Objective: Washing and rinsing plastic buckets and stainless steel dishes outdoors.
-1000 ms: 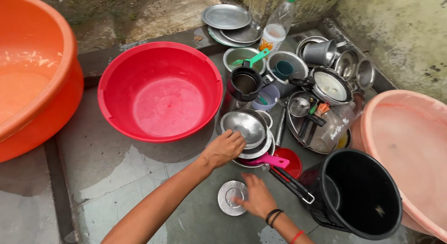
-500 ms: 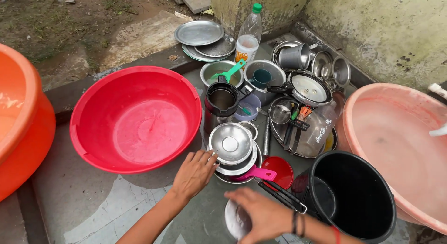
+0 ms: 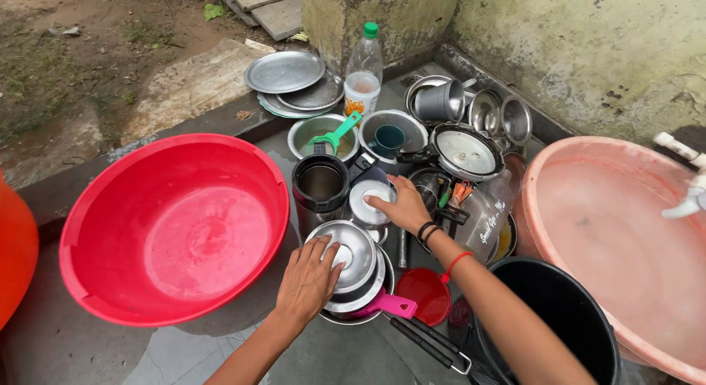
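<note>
Two bare forearms being shown from below, no sleeves being worn. Left hand (image 3: 307,282): no rings or bands being seen, nails short. Right hand (image 3: 403,207): dark bangles (image 3: 426,230) being worn at wrist, thin red thread (image 3: 456,263) being worn further up forearm.

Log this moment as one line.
left hand: on stacked steel bowls | right hand: placing small steel lid | red basin: beside

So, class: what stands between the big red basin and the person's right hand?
In the head view, a dark cylindrical jar stands between the red basin and the right hand.
</note>
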